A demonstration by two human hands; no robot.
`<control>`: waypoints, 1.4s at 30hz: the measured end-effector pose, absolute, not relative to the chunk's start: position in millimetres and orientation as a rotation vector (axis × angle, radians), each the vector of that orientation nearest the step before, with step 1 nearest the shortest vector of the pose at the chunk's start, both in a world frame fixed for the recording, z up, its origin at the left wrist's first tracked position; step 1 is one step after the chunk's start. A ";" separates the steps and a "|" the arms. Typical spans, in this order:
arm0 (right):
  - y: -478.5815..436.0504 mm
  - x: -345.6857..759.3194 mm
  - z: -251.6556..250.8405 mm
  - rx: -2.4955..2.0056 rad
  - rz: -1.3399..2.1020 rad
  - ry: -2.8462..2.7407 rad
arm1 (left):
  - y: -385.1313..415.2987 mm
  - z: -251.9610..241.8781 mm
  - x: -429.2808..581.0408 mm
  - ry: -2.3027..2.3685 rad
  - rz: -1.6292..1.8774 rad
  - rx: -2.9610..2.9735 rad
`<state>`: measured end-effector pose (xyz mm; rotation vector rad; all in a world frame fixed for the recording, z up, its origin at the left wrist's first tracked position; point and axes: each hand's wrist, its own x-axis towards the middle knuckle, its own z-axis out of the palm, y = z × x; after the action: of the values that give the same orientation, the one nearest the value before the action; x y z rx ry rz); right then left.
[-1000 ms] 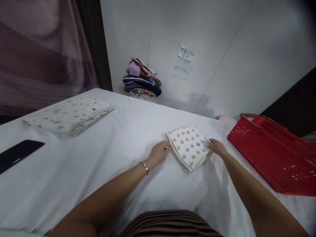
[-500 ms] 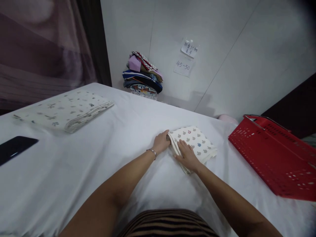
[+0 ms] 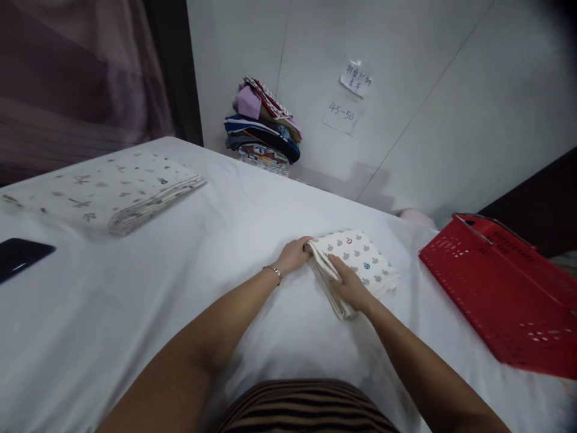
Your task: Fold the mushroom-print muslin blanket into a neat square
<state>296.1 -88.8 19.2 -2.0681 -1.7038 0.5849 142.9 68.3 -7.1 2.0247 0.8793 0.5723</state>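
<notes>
A white folded cloth (image 3: 372,260) with grey apple-like prints, one red and one blue, lies on the white-covered table in front of me. My left hand (image 3: 295,254), with a bracelet at the wrist, is closed on the cloth's left corner. My right hand (image 3: 349,285) grips the upper layers along the near folded edge, its fingers on the printed top; the thumb is partly hidden. Below that hand the edge shows several stacked layers, slightly parted.
On the table (image 3: 180,288) at the left lie a larger folded printed cloth (image 3: 117,186) and a dark phone-like slab (image 3: 22,255). A red plastic basket (image 3: 505,288) with a metal handle stands right. Stacked folded fabrics (image 3: 264,129) sit by the wall behind, near handwritten paper signs (image 3: 341,114).
My right hand has gone from lying flat on the cloth to gripping its near edge, where the upper layers have lifted. My left hand stays at the corner. The view shifted slightly.
</notes>
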 end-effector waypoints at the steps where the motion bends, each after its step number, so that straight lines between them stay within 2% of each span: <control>1: -89.4 299.0 20.7 -2.046 0.601 -1.624 | 69.4 -7.3 142.8 0.864 0.579 2.013; 7: -92.7 301.8 29.8 -2.038 0.630 -1.472 | 72.4 -8.6 141.8 0.845 0.588 2.015; 15: -91.9 298.9 17.3 -1.998 0.504 -1.674 | 63.8 -1.7 141.6 0.917 0.553 1.983; 23: -94.4 279.9 17.3 -2.253 0.435 -1.931 | 56.1 0.1 148.0 1.008 0.616 2.034; 42: -95.7 278.6 13.7 -2.288 0.391 -2.015 | 95.8 10.6 146.2 0.928 0.392 2.214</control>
<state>278.6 -95.7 13.7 -2.2879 -2.0153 0.3912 146.2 95.8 10.6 2.2138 0.9276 0.3921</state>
